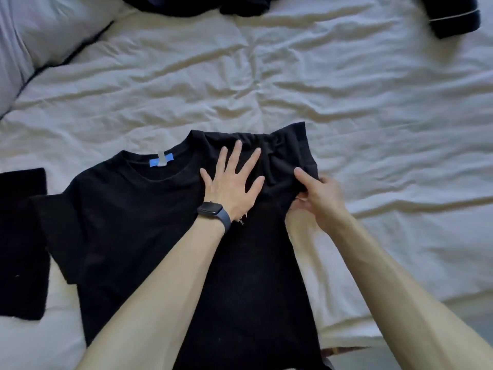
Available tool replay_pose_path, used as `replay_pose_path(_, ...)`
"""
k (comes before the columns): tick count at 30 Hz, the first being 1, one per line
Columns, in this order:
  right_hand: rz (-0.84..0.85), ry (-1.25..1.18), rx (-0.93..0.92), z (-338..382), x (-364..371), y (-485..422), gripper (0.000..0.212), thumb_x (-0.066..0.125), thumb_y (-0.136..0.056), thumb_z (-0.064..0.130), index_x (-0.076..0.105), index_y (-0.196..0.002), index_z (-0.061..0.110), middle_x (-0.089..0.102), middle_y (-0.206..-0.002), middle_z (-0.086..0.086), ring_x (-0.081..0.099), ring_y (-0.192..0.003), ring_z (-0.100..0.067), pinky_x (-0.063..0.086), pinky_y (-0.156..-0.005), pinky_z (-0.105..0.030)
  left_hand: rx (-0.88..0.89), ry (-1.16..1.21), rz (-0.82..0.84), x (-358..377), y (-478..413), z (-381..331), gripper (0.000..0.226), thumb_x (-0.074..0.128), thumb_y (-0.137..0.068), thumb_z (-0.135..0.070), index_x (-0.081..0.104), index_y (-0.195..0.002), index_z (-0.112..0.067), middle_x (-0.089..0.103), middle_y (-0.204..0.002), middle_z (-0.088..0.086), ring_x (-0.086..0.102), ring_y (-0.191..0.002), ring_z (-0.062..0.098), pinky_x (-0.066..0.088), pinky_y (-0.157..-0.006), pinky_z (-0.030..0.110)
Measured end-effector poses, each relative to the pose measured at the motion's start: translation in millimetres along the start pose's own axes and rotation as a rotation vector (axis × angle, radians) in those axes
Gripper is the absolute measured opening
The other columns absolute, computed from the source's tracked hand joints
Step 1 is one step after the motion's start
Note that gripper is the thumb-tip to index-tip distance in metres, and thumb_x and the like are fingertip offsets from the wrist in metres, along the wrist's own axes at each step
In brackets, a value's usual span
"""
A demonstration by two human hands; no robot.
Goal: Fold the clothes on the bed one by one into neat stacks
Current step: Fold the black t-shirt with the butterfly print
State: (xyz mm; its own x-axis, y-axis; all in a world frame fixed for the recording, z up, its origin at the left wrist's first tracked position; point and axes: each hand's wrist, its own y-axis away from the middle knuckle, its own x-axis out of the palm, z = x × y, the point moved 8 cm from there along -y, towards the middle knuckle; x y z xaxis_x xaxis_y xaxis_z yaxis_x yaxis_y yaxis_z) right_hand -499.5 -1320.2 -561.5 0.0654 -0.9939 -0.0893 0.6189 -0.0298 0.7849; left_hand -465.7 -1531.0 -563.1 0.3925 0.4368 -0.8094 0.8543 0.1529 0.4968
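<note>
Left hand (231,180), fingers spread flat, presses the black cotton T-shirt (149,222) on the rumpled white duvet (266,76) while the right hand (318,196) pinches its folded-in sleeve (290,153).

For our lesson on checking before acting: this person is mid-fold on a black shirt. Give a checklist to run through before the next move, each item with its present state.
1. Left hand flat on the shirt, pinning it: ok.
2. Right hand grips the sleeve: ok.
3. Sleeve smooth: not ok, it is bunched.
4. Label showing at the collar: ok.
5. Shirt apart from the folded piece at left: cannot tell, black against black.
6. Bare bed right of the shirt: ok.
</note>
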Motion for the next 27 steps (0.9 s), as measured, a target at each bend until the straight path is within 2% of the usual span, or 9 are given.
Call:
replay_pose_path(3, -0.281, 0.112, -0.186, 6.6, -70.5, 7.3, 0.033, 0.076, -0.085, 0.048, 0.070, -0.082, 0.015, 0.073, -0.077, 0.002, 0.074, -0.078, -0.019, 0.061, -0.077, -0.041, -0.122, 0.020, 0.073, 2.6, -18.0, -8.5, 0.062, 0.026, -0.096, -0.072, -0.001, -0.151, -0.060, -0.011, -0.167, -0.014, -0.010, -0.154, 0.017, 0.011, -0.109, 0.077)
replay_pose_path(7, -0.344, 0.251, 0.005, -33.0, -94.6, 6.2, 0.036, 0.073, -0.086, 0.053, 0.066, -0.084, 0.018, 0.071, -0.082, 0.000, 0.074, -0.073, -0.019, 0.056, -0.082, -0.039, -0.180, -0.152, 0.126, 6.7, -24.0, -18.9, 0.068, 0.030, -0.095, -0.070, -0.001, -0.153, -0.055, -0.010, -0.166, -0.007, -0.005, -0.151, 0.027, 0.021, -0.105, 0.078)
replay_pose_path(10, -0.360, 0.238, 0.026, -31.5, -91.4, 4.6, 0.034, 0.072, -0.086, 0.055, 0.066, -0.094, 0.023, 0.068, -0.086, 0.009, 0.068, -0.087, -0.013, 0.051, -0.085, -0.033, -0.195, -0.182, 0.064, -8.4, -37.9, -38.5, 0.068, 0.040, -0.095, -0.063, 0.017, -0.154, -0.038, 0.005, -0.164, 0.007, 0.009, -0.147, 0.035, 0.025, -0.109, 0.070)
replay_pose_path(13, -0.343, 0.151, 0.054, -30.0, -92.4, 11.7, 0.038, 0.076, -0.083, 0.055, 0.064, -0.102, 0.025, 0.067, -0.091, 0.014, 0.063, -0.094, -0.006, 0.049, -0.089, -0.028, 0.064, -0.263, -0.045, -23.4, -65.6, -90.9, 0.063, 0.049, -0.092, -0.060, 0.037, -0.145, -0.027, 0.032, -0.150, 0.010, 0.031, -0.137, 0.035, 0.029, -0.112, 0.053)
replay_pose_path(16, -0.225, 0.063, 0.135, -44.7, -84.9, 14.2, 0.041, 0.079, -0.078, 0.058, 0.065, -0.098, 0.025, 0.072, -0.089, 0.008, 0.072, -0.084, -0.011, 0.058, -0.087, -0.036, 0.206, -0.263, 0.039, -21.7, -99.4, -139.2, 0.053, 0.059, -0.088, -0.059, 0.055, -0.127, -0.023, 0.054, -0.126, 0.007, 0.048, -0.119, 0.030, 0.042, -0.097, 0.042)
replay_pose_path(19, -0.133, -0.052, 0.182, -50.1, -80.0, 13.9, 0.027, 0.078, -0.086, 0.041, 0.069, -0.094, 0.016, 0.074, -0.074, 0.000, 0.074, -0.066, -0.018, 0.062, -0.081, -0.046, 0.299, -0.326, 0.227, -15.2, -127.0, -174.3, 0.030, 0.068, -0.090, -0.045, 0.062, -0.109, -0.024, 0.066, -0.108, 0.002, 0.060, -0.105, 0.029, 0.046, -0.080, 0.035)
replay_pose_path(22, -0.257, -0.101, 0.124, -45.0, -93.7, 14.1, 0.015, 0.071, -0.093, 0.031, 0.067, -0.097, 0.017, 0.074, -0.068, 0.003, 0.073, -0.061, -0.015, 0.060, -0.074, -0.030, 0.330, -0.137, 0.228, -24.7, -137.4, -191.4, 0.015, 0.074, -0.088, -0.035, 0.060, -0.091, -0.031, 0.058, -0.092, -0.005, 0.059, -0.089, 0.024, 0.050, -0.076, 0.036)
replay_pose_path(24, -0.313, -0.108, 0.094, -44.1, -98.1, 17.6, 0.013, 0.068, -0.095, 0.030, 0.065, -0.097, 0.018, 0.074, -0.072, 0.001, 0.072, -0.059, -0.011, 0.052, -0.060, -0.015, 0.314, -0.077, 0.211, -24.3, -134.5, -190.7, 0.013, 0.073, -0.090, -0.033, 0.061, -0.095, -0.029, 0.058, -0.091, -0.007, 0.059, -0.087, 0.022, 0.051, -0.078, 0.036)
replay_pose_path(27, -0.339, -0.111, 0.097, -48.4, -95.1, 22.6, 0.017, 0.070, -0.094, 0.035, 0.064, -0.099, 0.021, 0.073, -0.078, 0.004, 0.073, -0.061, -0.009, 0.051, -0.057, -0.014, 0.261, -0.065, 0.260, -10.5, -127.4, -182.8, 0.018, 0.070, -0.090, -0.030, 0.061, -0.105, -0.027, 0.058, -0.089, -0.012, 0.061, -0.094, 0.021, 0.053, -0.084, 0.036)
